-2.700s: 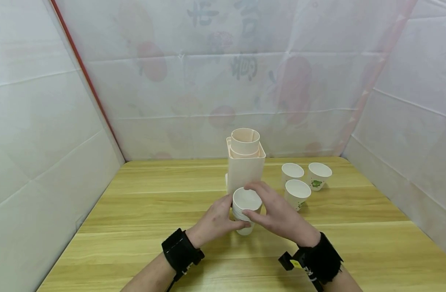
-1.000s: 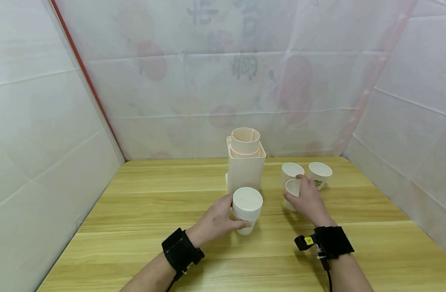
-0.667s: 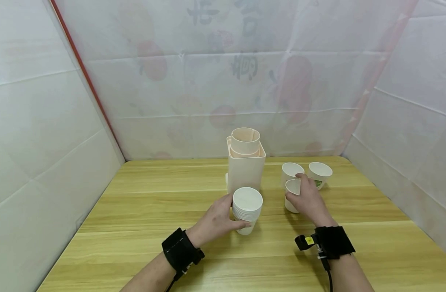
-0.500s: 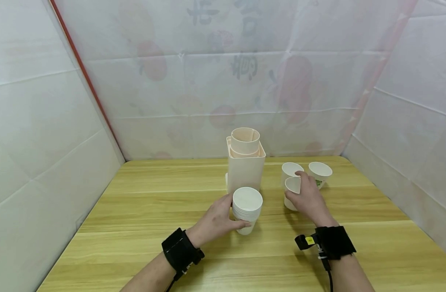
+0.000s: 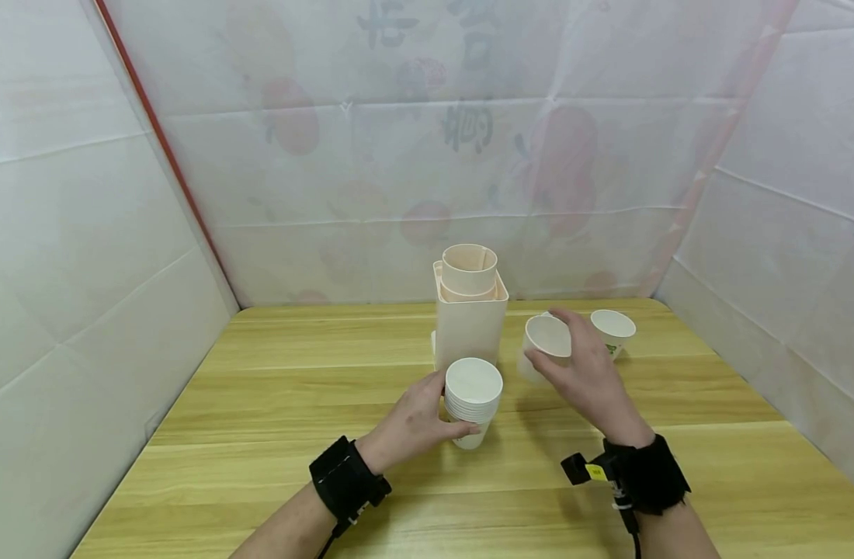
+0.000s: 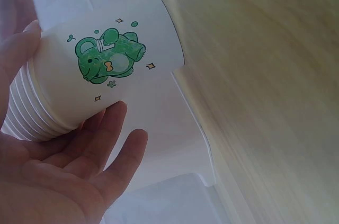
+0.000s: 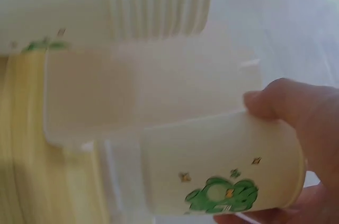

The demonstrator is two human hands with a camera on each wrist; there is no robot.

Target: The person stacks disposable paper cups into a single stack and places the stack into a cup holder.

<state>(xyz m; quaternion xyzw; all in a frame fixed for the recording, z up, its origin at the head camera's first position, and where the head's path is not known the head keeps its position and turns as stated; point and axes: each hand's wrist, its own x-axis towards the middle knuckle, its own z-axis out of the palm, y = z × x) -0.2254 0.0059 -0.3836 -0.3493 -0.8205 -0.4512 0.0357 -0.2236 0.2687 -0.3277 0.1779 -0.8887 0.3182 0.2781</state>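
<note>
My left hand (image 5: 414, 418) grips a stack of nested white paper cups (image 5: 473, 396), thumb on the near side. In the left wrist view the stack's lowest cup (image 6: 58, 70) shows a green bear print, with two fingers spread below it. To the right, my right hand (image 5: 593, 379) holds a single paper cup (image 5: 547, 337) by its upper part, thumb and fingers on opposite sides. The right wrist view shows this held cup (image 7: 222, 155) with a green print, and the nested rims of the stack (image 7: 159, 1) close by.
A cream square container (image 5: 471, 334) with a round tube (image 5: 470, 268) in it stands just behind the stack. One paper cup (image 5: 612, 324) stands at the back right; another is mostly hidden behind the held cup. White sheeting (image 5: 427, 178) surrounds the wooden table (image 5: 294, 373).
My right hand went from the stack to the nearest loose cup, took hold of it, lifted it and carried it left toward the stack. My left hand stayed on the stack.
</note>
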